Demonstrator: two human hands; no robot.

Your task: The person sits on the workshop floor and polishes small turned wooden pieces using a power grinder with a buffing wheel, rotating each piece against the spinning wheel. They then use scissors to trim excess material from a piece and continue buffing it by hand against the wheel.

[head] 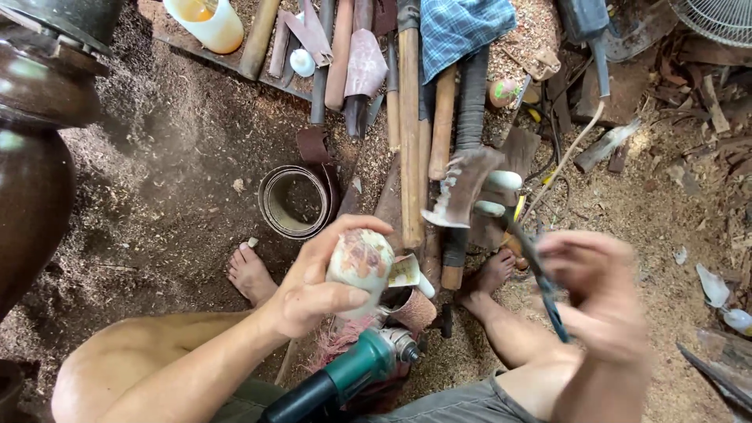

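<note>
My left hand (317,286) grips a pale, rounded egg-shaped object (360,265) with reddish-brown patches, held above my lap. My right hand (599,294) is blurred with motion at the right and holds a thin dark blue-handled tool (544,286) that points up and left. A green and black angle grinder (352,374) lies between my knees, just below the rounded object. A roll of sandpaper (296,200) rests on the sawdust-covered ground ahead of my left foot (251,272).
Several long wooden-handled tools (410,125) lie in a row ahead, with a blue checked cloth (458,27) over them. A large dark brown vase (35,157) stands at the left. A plastic jug (207,23) sits top left, a fan (717,19) top right. Sawdust covers the ground.
</note>
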